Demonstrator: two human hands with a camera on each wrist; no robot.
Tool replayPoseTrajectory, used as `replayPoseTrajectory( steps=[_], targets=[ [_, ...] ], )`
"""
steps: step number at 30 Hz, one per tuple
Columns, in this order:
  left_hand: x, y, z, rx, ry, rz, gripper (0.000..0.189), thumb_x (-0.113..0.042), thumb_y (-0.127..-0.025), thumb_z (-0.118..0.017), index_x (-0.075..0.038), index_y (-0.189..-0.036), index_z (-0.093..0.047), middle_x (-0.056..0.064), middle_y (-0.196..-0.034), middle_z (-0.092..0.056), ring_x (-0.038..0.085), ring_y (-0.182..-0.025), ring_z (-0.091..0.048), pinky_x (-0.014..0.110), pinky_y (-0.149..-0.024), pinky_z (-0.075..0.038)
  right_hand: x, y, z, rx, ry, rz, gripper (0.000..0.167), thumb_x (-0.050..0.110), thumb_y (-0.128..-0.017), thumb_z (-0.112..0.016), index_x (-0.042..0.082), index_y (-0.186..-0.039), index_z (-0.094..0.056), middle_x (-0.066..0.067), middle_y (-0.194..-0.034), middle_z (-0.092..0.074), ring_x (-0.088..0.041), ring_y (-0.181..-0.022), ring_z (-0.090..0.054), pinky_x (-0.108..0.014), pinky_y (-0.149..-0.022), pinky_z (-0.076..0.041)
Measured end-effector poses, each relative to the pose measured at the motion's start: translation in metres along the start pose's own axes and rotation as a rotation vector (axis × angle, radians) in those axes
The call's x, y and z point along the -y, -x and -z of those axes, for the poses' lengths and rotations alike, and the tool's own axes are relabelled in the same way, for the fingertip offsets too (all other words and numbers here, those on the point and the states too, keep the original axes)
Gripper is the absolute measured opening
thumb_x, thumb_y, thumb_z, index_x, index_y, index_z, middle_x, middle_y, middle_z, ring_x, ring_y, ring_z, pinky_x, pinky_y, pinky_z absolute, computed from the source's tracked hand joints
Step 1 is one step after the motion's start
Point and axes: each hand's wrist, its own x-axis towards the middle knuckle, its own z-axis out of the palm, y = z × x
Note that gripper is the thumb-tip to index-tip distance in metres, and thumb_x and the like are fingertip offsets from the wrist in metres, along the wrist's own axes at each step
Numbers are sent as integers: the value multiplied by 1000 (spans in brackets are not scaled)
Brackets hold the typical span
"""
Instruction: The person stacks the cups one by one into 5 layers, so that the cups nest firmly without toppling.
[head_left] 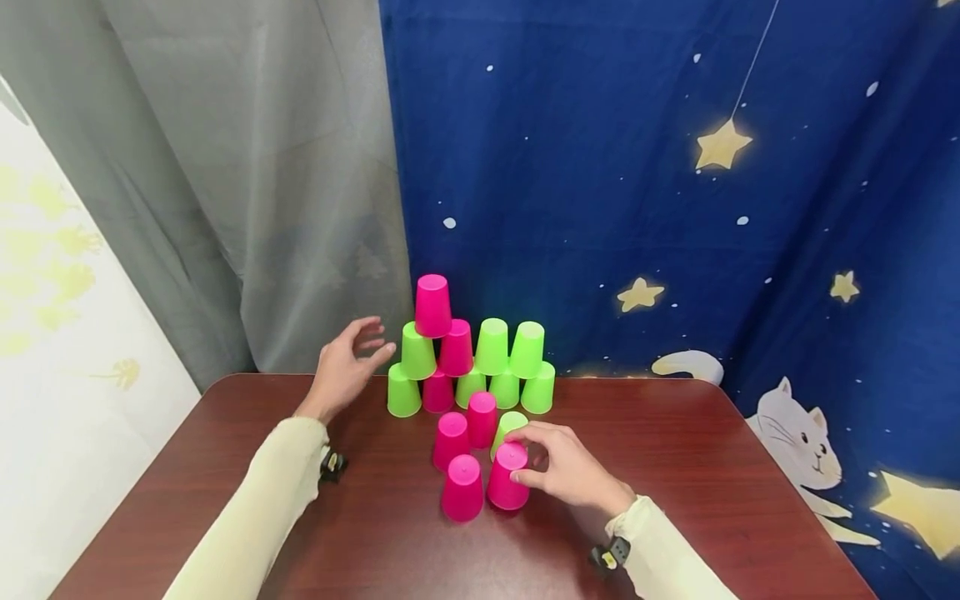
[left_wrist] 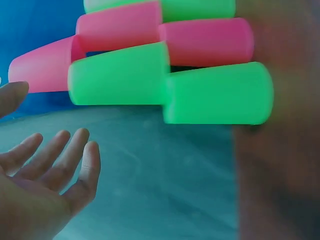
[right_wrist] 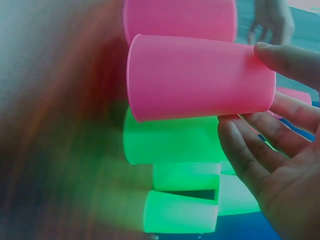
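At the back of the table stands a stack of upside-down pink and green cups, with one pink cup alone on its third level. To the left of this stack my left hand is raised, fingers spread and holding nothing. In the left wrist view a green cup of the second level lies beyond its fingertips. My right hand grips an upside-down pink cup near its base, thumb on one side and fingers on the other. Close behind that cup is a green cup, partly hidden by the hand.
Beside the gripped cup stands another pink cup. Two more, a left pink cup and a farther pink cup, stand between it and the stack. The brown table ends at a grey curtain and a blue curtain.
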Motion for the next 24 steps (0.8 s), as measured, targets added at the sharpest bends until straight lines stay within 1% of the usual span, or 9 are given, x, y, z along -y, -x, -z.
replayPoseTrajectory(
  steps=[3,7,9,12,15,17,19,22,24],
  targets=[
    [13,24,-7,0,26,-10,51,-26,-96,-69,-9,-141,-52,16,-134,-65,31,-121,-66,41,-95,-58,3,-4,7,0,-4,6,46,19,-80,-84,12,-123,-68,0,-103,-70,-10,-84,-66,-27,-72,-60],
    [17,53,-20,40,81,-25,45,-17,-95,-69,-4,-136,-55,19,-126,-69,32,-115,-68,29,-91,-59,7,-9,15,6,-15,14,47,20,-80,-84,12,-123,-68,0,-101,-71,-17,-81,-68,-28,-70,-60],
    [14,66,-28,70,100,-24,43,-15,-95,-69,-5,-135,-57,18,-122,-71,31,-112,-69,25,-91,-58,8,-13,19,15,-15,16,47,21,-80,-84,11,-123,-69,0,-102,-71,-16,-80,-68,-28,-70,-60],
    [6,83,-40,136,136,-20,40,-16,-95,-70,-7,-133,-59,13,-119,-73,27,-111,-70,24,-92,-58,10,-19,27,35,-8,19,47,21,-81,-83,9,-123,-69,-1,-103,-72,-10,-77,-66,-32,-71,-61],
    [-2,99,-52,202,166,-14,38,-18,-95,-70,-10,-130,-61,10,-119,-73,23,-110,-71,23,-91,-58,10,-27,34,54,-6,18,46,23,-81,-83,10,-123,-69,-2,-104,-72,-5,-80,-65,-32,-72,-61],
    [-7,108,-60,234,177,-21,36,-18,-95,-69,-10,-129,-62,10,-119,-72,22,-109,-71,22,-89,-58,12,-32,40,59,-15,19,46,24,-81,-83,12,-123,-69,-2,-106,-72,-8,-85,-66,-30,-72,-61],
    [-11,116,-66,248,184,-26,36,-16,-94,-70,-9,-129,-62,11,-120,-72,24,-108,-71,23,-87,-59,14,-38,46,61,-28,19,45,25,-81,-83,13,-123,-69,-3,-109,-73,-12,-91,-67,-27,-73,-60],
    [-12,126,-74,268,158,-39,38,-18,-94,-71,-9,-130,-61,11,-121,-71,24,-106,-72,25,-86,-60,20,-45,54,56,-49,16,46,25,-81,-83,14,-124,-70,-3,-111,-73,-18,-97,-67,-29,-75,-61],
    [-12,131,-78,270,132,-34,42,-23,-93,-72,-10,-131,-60,10,-121,-71,24,-105,-72,27,-86,-60,23,-50,58,54,-57,12,46,25,-81,-83,14,-124,-70,-3,-112,-74,-18,-100,-67,-30,-77,-61]
  ],
)
